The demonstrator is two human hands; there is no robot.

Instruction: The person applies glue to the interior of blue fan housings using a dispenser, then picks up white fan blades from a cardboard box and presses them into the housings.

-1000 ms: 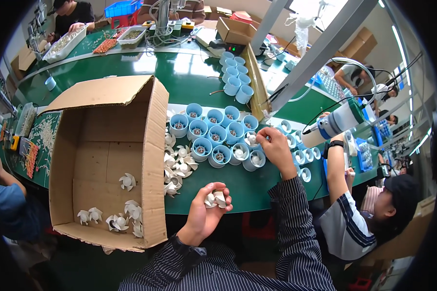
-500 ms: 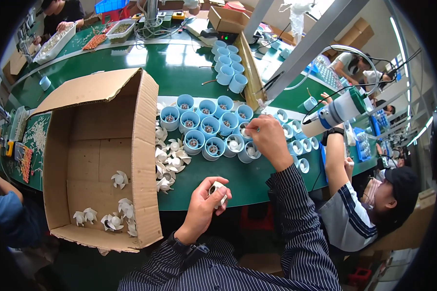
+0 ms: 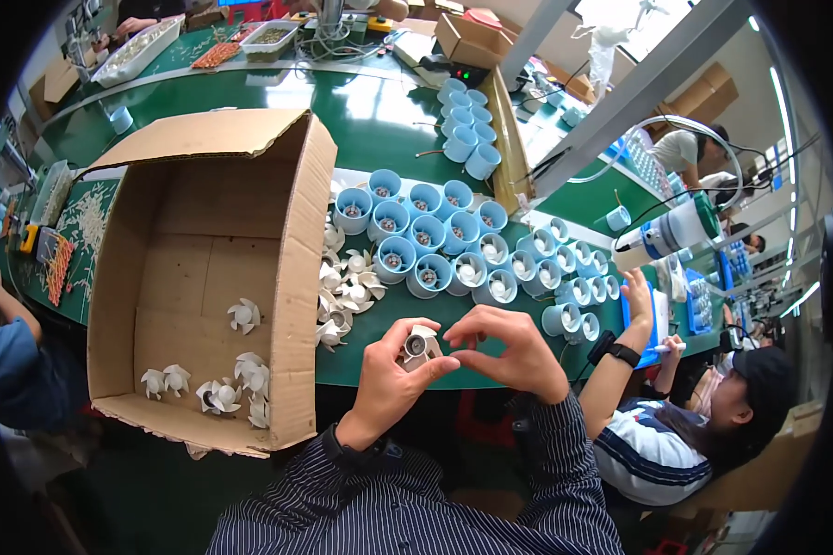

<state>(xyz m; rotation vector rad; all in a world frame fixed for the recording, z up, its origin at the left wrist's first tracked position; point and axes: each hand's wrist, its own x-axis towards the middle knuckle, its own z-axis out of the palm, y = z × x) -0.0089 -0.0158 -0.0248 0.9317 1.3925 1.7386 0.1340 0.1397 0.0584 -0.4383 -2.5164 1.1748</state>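
My left hand is closed around a white fan impeller, its dark round hub facing up. Beside it, my right hand has a curved thumb and forefinger with a gap between them. Those fingertips come close to the impeller and show nothing between them. Beyond both hands stand rows of light blue cups with metal motor parts inside. Further right, several blue cups have white impellers seated in them. Loose white impellers lie heaped left of the cups.
An open cardboard box with several impellers stands at the left. A co-worker's raised hand is at my right, beneath a hanging white bottle-shaped tool. More blue cups line a wooden strip at the back.
My right hand has come back from a cup at the right of the rows to beside my left hand. An impeller now shows in that cup. The view has shifted slightly.
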